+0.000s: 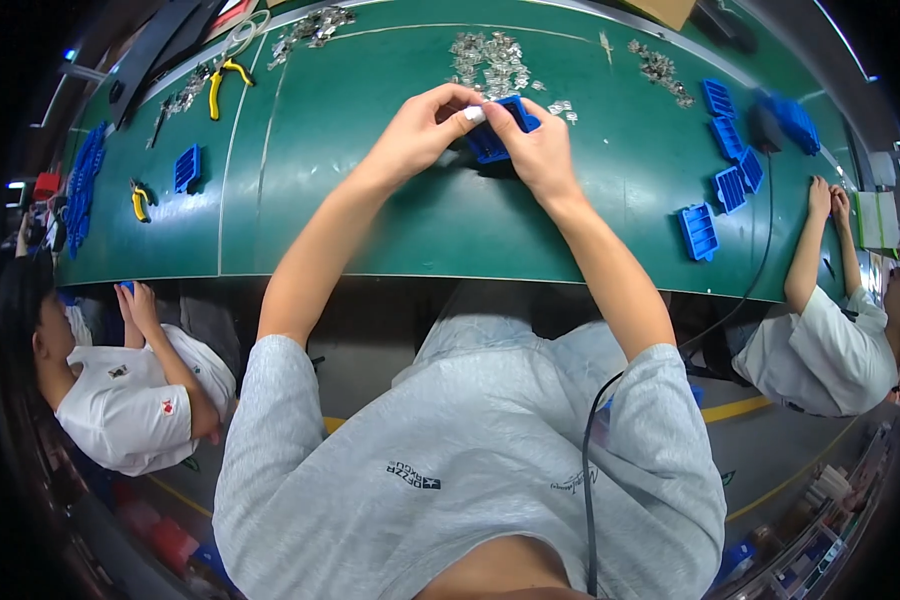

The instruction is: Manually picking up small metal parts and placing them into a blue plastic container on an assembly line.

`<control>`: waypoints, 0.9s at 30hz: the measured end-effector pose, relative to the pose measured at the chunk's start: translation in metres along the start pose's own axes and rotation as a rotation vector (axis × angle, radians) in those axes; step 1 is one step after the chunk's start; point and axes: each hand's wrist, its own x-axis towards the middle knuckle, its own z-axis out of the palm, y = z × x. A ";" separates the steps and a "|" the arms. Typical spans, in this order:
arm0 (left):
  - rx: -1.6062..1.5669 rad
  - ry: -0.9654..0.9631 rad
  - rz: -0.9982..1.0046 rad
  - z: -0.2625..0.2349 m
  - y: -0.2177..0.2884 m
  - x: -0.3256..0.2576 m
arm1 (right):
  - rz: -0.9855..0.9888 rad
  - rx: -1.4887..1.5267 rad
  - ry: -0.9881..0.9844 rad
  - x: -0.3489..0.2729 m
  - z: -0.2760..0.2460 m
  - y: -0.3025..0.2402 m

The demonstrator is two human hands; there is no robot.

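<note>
A blue slotted plastic housing [487, 146] is held tilted above the green bench, in front of my chest. My right hand [542, 152] is closed round its right side, the thumb lying across the top. My left hand [425, 128] is pinched at the housing's upper left edge, with a white wrap [475, 115] on the thumb. Whatever lies between those left fingertips is too small or hidden to make out. Just beyond both hands spreads a pile of small silvery metal pieces [490, 62], with a few loose pieces [563, 109] right of it.
More blue housings [699, 232] lie at the right, and one housing [187, 169] at the left. Yellow-handled pliers [217, 92] and small cutters [140, 203] rest on the left. A black cable [765, 225] crosses the right side. Co-workers sit at the left [135, 395] and right [820, 345].
</note>
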 end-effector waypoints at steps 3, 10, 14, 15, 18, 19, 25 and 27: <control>-0.054 0.008 -0.034 0.002 0.003 -0.002 | -0.020 0.022 0.049 -0.002 -0.001 -0.005; 0.191 0.313 0.156 -0.008 -0.004 0.003 | -0.033 0.654 0.429 0.040 -0.079 0.000; 0.477 0.401 0.304 -0.004 -0.015 0.014 | 0.034 0.927 0.560 0.053 -0.114 0.032; 0.560 0.379 0.386 -0.004 -0.017 0.020 | 0.038 0.920 0.569 0.054 -0.117 0.038; 0.744 0.228 0.576 -0.005 -0.014 0.053 | 0.088 0.929 0.608 0.054 -0.114 0.032; 0.751 0.166 0.587 -0.006 -0.016 0.071 | 0.090 0.921 0.616 0.052 -0.114 0.029; 0.576 0.102 0.613 0.034 -0.005 0.187 | 0.176 1.014 0.624 0.044 -0.107 0.017; 0.567 0.010 0.656 0.053 -0.021 0.230 | 0.218 1.102 0.630 0.041 -0.102 0.017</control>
